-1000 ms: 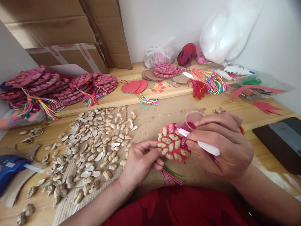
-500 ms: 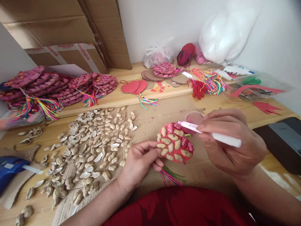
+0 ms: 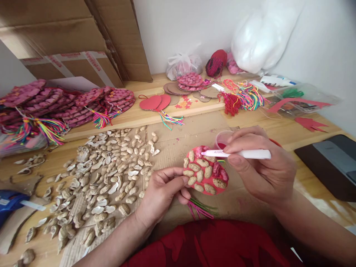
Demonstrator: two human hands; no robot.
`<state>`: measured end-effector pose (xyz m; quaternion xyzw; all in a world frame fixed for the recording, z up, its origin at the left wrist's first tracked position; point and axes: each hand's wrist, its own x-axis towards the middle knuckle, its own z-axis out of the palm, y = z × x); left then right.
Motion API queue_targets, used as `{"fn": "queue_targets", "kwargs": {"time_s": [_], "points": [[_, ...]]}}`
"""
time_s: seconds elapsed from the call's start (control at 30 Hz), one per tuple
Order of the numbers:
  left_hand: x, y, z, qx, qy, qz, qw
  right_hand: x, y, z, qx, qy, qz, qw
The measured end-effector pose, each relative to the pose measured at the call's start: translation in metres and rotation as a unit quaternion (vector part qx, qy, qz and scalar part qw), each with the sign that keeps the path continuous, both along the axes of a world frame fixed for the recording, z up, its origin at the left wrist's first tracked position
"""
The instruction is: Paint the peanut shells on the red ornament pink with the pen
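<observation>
My left hand pinches the left edge of a round red disc covered with peanut shells. Most shells are tan; several near the top and right are painted pink. Green and magenta strings hang from the disc's lower edge. In my right hand is a white acrylic paint marker, held like a pen. Its pink tip is at the pink shells along the disc's top edge. Behind the marker stands a clear plastic cup with red-pink inside, partly hidden by my fingers.
Loose peanut shells spread across the cardboard on the left, near a blue glue gun. Along the back shelf lie stacked pink shell discs, red discs and colourful tassels. A black-and-grey flat object lies at right.
The marker has moved left along the top of the disc, and its tip is now over the upper pink shells. My left hand still holds the disc. The whole view has shifted slightly.
</observation>
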<state>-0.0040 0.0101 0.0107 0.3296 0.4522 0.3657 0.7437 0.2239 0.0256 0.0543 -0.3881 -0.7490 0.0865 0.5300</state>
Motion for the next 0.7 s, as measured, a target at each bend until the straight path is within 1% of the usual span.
{"fn": "queue_targets", "kwargs": {"time_s": [0.17,0.23,0.5,0.6,0.7], "points": [[-0.0007,-0.0007,0.0,-0.001,0.002,-0.006,1.0,0.0019,0.0005,-0.0026,0.001,0.005,-0.047,0.999],[-0.0007,-0.0008,0.0003,-0.002,0.001,-0.004,1.0,0.0019,0.0005,-0.0024,0.006,0.004,-0.053,0.999],[-0.0001,-0.0007,0.0005,-0.009,-0.006,0.011,1.0,0.0003,-0.0016,0.0022,0.021,-0.028,-0.014,0.999],[0.0003,-0.0002,-0.0004,-0.009,-0.007,0.011,1.0,0.0007,-0.0018,0.0025,0.019,-0.022,0.001,1.0],[0.0006,0.0003,-0.0007,-0.006,-0.008,0.013,1.0,0.002,-0.0006,0.0011,0.017,0.0,-0.009,1.0]]}}
